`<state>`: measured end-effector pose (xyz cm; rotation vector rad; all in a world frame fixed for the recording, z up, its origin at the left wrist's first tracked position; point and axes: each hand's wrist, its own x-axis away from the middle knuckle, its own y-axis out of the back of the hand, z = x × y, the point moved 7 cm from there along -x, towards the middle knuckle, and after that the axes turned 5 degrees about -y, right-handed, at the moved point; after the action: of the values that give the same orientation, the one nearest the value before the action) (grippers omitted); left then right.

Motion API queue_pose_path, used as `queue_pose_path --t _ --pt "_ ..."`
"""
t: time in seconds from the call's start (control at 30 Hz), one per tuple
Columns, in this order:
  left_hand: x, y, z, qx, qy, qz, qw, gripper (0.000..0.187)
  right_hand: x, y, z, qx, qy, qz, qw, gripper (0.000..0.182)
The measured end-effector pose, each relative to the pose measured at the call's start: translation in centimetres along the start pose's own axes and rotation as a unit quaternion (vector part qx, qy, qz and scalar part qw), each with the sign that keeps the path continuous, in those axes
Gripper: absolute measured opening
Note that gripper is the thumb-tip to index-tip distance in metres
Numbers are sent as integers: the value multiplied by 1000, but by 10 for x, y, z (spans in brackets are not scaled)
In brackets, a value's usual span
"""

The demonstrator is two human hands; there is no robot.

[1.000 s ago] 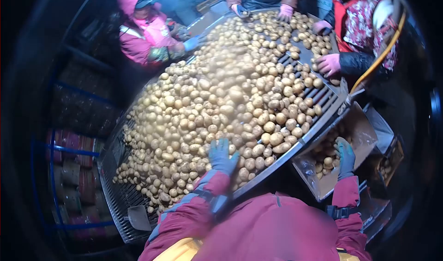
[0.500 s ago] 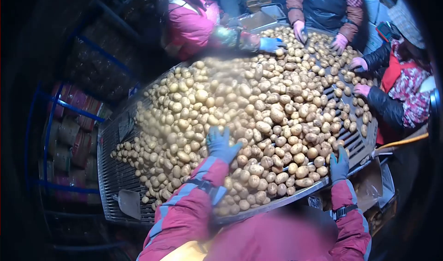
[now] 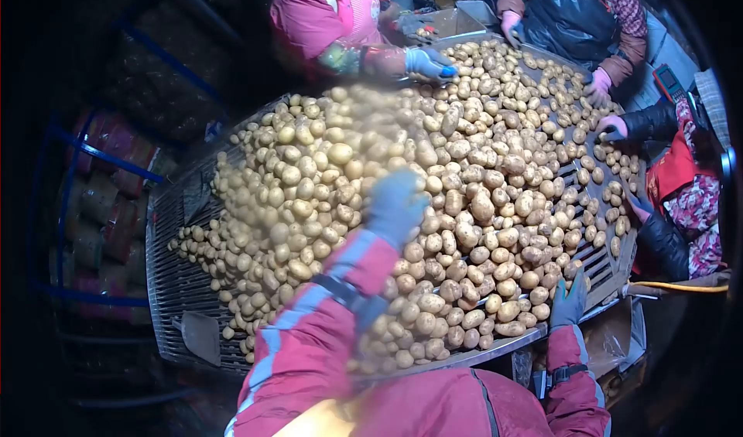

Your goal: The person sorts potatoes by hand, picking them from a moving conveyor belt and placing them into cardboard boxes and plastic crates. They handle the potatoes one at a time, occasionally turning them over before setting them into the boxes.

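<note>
A broad heap of potatoes [image 3: 480,205] covers a slatted metal sorting table [image 3: 182,282]. My left hand [image 3: 395,205], in a blue-grey glove, is over the middle of the heap; motion blurs its fingers, and I cannot make out whether it touches or holds a potato. At the table's near right edge is my right hand [image 3: 569,302], gloved the same way. Its fingers are stretched out and apart, beside the outermost potatoes, with nothing held.
Across the table are a co-worker's gloved hand [image 3: 431,64] and a second person's pink glove [image 3: 598,87]. A third person's hand [image 3: 611,128] is at the right. A flat scoop [image 3: 201,336] lies on the left slats. A yellow cable [image 3: 681,288] runs off right.
My left hand has moved forward and right over the potatoes. My right hand stays by the edge. The co-worker in pink has drawn a hand back leftward; the view has shifted slightly.
</note>
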<state>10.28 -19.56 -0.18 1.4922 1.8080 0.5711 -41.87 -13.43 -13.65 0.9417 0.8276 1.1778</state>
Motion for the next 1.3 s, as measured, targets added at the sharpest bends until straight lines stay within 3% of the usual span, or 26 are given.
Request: queue_pose_path --t 0.1,0.17,0.27,0.37,0.5,0.53,0.67,0.8,0.9,0.97,1.03,1.13,1.23,1.3 --pt "-26 83 70 -231 -62 -177 955 49 0 1 -1 6 -1 2 1000 68" --pt "-41 100 146 -257 18 -141 956 58 2 4 3 3 -9 10 1000 67" --pt "-52 95 101 -346 130 -34 929 63 1 9 10 -18 0 2 1000 68" --pt "-66 72 113 -257 148 -52 954 60 1 14 19 -9 -1 0 1000 66" --pt "-65 20 80 -219 65 -83 970 59 2 18 19 -4 -11 -3 1000 65" --pt "-62 6 60 -300 62 -25 952 59 1 19 22 -6 -19 2 1000 65" --pt "-51 0 63 -185 46 -77 979 57 2 14 14 -7 -6 -5 1000 69" --pt "-31 -9 26 -194 -4 -121 974 57 0 10 10 -2 3 -7 1000 71" --pt "9 -42 -6 -91 50 -13 995 58 2 10 10 -8 7 -13 1000 72" --pt "38 -61 -17 -71 30 -10 997 59 0 14 14 -12 -11 10 1000 71" --pt "51 -75 -28 -31 24 -1 999 59 -2 6 6 -4 15 -31 999 69" --pt "71 -90 -36 104 30 21 994 58 -2 1 0 -25 10 -39 999 69" --pt "93 -89 -64 340 232 38 910 55 -5 5 -8 -99 7 -63 993 64" --pt "104 -79 -94 394 266 46 879 50 -2 28 4 -201 -8 -75 977 60"
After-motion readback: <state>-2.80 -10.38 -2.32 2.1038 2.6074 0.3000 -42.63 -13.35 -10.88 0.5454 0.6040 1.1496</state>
